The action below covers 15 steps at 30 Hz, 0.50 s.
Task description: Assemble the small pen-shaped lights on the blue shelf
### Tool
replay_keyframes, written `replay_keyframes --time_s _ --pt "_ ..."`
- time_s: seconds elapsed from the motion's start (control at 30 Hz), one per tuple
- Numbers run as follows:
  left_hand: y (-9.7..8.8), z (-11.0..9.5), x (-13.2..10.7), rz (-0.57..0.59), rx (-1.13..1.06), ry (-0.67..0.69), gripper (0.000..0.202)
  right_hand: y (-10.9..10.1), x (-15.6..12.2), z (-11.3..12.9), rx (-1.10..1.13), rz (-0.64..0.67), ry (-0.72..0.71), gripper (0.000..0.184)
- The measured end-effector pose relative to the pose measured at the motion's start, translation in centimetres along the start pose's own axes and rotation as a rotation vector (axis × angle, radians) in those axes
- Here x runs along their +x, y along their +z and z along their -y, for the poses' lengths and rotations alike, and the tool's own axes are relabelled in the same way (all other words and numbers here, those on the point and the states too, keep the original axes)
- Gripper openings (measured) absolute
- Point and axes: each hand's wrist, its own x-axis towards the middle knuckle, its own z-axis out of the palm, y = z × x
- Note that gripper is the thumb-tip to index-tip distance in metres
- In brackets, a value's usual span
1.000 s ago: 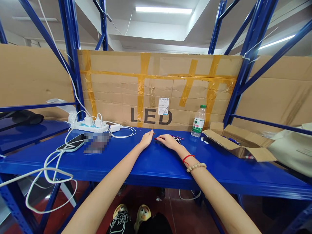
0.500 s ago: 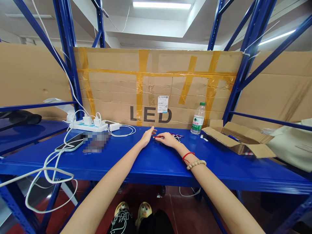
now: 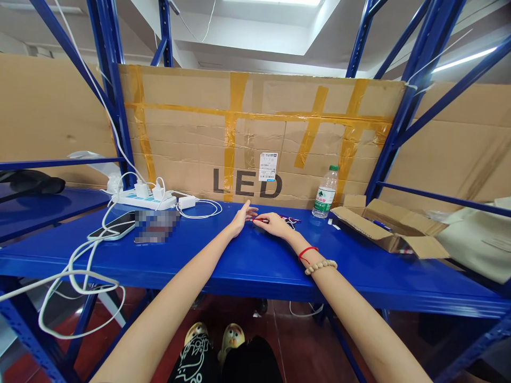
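Observation:
My right hand is closed on a slim red pen-like stick, which lies level and points left over the blue tabletop. The stick's tip comes close to my left hand; whether they touch I cannot tell. That left hand stands on edge with its fingers stretched out and apart, holding nothing I can see. Just behind my right hand lie some purple items with white parts, half covered by the hand, their kind unclear.
On the right stand a green-capped water bottle and an open cardboard box with a blue pen-like item in it. To the left are a white power strip, a phone and looping white cables. A cardboard wall closes the back.
The camera view has tilted slightly. My left hand's fingers look a little more spread, and the red stick has turned slightly in my right hand.

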Motion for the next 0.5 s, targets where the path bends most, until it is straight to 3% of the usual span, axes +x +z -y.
replay_keyframes --time_s 0.5 --pt "-0.08 -0.32 -0.19 -0.015 0.044 -0.059 0.069 0.03 0.14 -0.36 0.040 -0.043 -0.002 0.032"
